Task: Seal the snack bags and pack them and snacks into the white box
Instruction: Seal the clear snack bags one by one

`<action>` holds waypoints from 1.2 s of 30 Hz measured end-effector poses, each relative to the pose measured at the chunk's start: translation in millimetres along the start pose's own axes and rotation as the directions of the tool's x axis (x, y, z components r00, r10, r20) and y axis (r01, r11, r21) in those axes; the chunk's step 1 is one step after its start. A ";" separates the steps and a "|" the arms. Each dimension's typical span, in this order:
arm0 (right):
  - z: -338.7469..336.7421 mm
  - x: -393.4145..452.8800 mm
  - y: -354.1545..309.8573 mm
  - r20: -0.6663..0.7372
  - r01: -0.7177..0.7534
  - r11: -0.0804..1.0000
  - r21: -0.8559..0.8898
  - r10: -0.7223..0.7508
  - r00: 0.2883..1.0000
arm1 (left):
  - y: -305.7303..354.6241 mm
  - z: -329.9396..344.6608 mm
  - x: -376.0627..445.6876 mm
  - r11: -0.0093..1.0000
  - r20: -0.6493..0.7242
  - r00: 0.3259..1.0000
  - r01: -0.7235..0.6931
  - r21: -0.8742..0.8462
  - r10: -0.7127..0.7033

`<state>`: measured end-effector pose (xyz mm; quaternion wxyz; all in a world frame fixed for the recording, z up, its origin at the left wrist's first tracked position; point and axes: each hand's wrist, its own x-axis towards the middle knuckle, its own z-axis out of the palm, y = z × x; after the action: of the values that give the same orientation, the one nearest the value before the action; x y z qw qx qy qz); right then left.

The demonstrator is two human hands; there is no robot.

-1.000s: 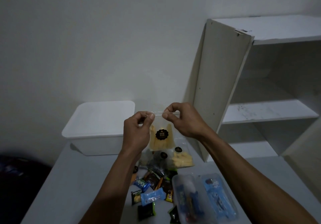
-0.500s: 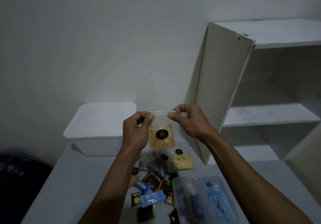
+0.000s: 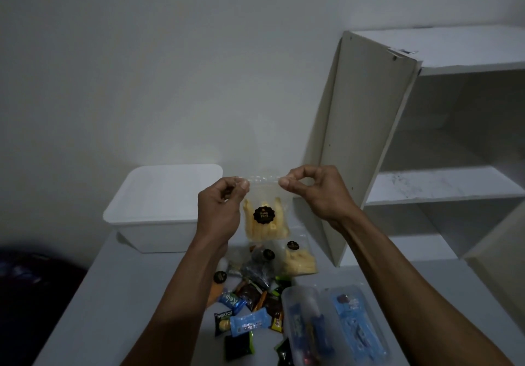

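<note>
A clear snack bag (image 3: pixel 265 220) of yellow sticks with a round black label hangs in the air above the table. My left hand (image 3: pixel 220 209) pinches the left end of its top strip. My right hand (image 3: pixel 315 192) pinches the right end of the same strip. Behind my left hand stands the white box (image 3: pixel 159 209) with its white lid on. More clear snack bags (image 3: pixel 298 260) lie on the table below the held one. Several small wrapped snacks (image 3: pixel 247 323) are scattered in front of them.
The grey table (image 3: pixel 119 294) runs from the box to the near edge. Two clear plastic tubs (image 3: pixel 338 331) of blue-wrapped snacks lie at the near right. A white shelf unit (image 3: pixel 397 144) stands on the right, close to my right hand. A dark shape sits low left.
My right hand has slid to the right along the bag's top strip, away from my left hand. The left hand has kept its pinch in place.
</note>
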<state>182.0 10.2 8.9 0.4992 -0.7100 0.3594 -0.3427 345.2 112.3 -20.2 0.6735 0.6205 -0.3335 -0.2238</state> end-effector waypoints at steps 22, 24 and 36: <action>14.7 -4.1 4.0 0.003 0.107 0.988 -0.109 -0.107 0.994 | 2.6 10.1 -3.2 0.998 0.013 1.000 -0.028 0.049 0.028; 10.8 -4.6 -2.2 0.083 0.057 0.997 -0.058 -0.052 0.995 | 5.1 6.4 -2.9 0.998 0.068 0.997 -0.052 0.047 0.049; 7.6 3.6 -16.5 0.254 -0.030 0.992 -0.122 0.060 0.965 | 3.3 2.2 -4.8 0.984 0.185 0.980 -0.101 0.144 0.074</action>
<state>193.0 14.6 23.2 0.5069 -0.7681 0.3271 -0.2148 339.9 114.7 -17.8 0.6005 0.6322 -0.4361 -0.2226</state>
